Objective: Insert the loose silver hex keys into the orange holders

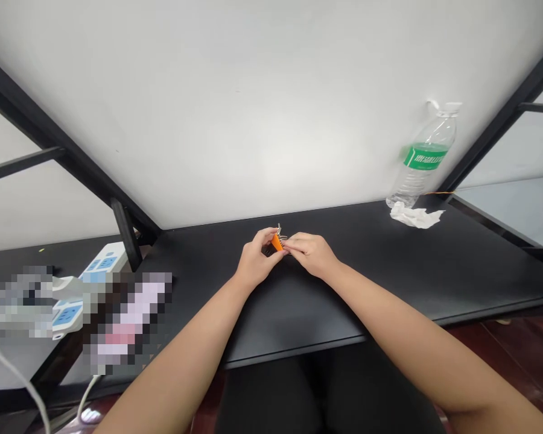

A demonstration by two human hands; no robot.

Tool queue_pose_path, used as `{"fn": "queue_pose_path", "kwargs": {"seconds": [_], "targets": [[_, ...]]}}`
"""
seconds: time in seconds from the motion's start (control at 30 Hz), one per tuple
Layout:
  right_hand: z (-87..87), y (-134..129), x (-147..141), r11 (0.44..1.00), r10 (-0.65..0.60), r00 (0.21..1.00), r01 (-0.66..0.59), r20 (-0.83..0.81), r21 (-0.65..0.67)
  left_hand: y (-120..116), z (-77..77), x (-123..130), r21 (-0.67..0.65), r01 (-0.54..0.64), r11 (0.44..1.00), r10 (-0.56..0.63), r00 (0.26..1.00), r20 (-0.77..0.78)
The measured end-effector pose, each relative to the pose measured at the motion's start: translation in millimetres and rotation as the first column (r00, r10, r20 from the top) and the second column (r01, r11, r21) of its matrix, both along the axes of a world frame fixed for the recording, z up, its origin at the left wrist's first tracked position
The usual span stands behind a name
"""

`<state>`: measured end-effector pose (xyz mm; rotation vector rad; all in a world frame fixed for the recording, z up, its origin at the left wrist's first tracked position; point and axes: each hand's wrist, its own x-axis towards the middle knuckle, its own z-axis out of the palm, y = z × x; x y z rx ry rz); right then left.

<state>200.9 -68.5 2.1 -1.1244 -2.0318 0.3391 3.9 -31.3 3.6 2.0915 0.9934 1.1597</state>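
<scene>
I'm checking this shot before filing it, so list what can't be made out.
All in the head view:
1. Orange piece: full shape, partly covered by the left hand.
2. Metal parts: count and form, too small and partly behind the fingers of the right hand.
3. Pinkish item: identity, pixelated.
4. Power strip: middle section, partly pixelated.
5. White cable: lower end, cut off by the bottom edge.
</scene>
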Motion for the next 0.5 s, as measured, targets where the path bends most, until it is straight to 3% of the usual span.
{"fn": "queue_pose_path", "kwargs": {"seconds": [0.17,0.3,0.5], "targets": [[5.4,-6.7,-2.3,0.993,-0.120,0.952,0.118,0.280,0.023,-0.1,1.1,-1.4,-0.007,0.014,1.000,-0.014,1.000,0.014],[5.4,-4.1,-3.6,0.957,-0.286,0.914,0.289,0.286,0.032,2.0,1.8,-2.7,0.010,0.006,1.000,-0.006,1.000,-0.011],[4.0,0.2,-6.7,0.977,-0.124,0.862,0.192,0.492,-0.090,7.2,1.5,-5.7,0.046,-0.092,0.995,0.095,0.993,-0.073]]}}
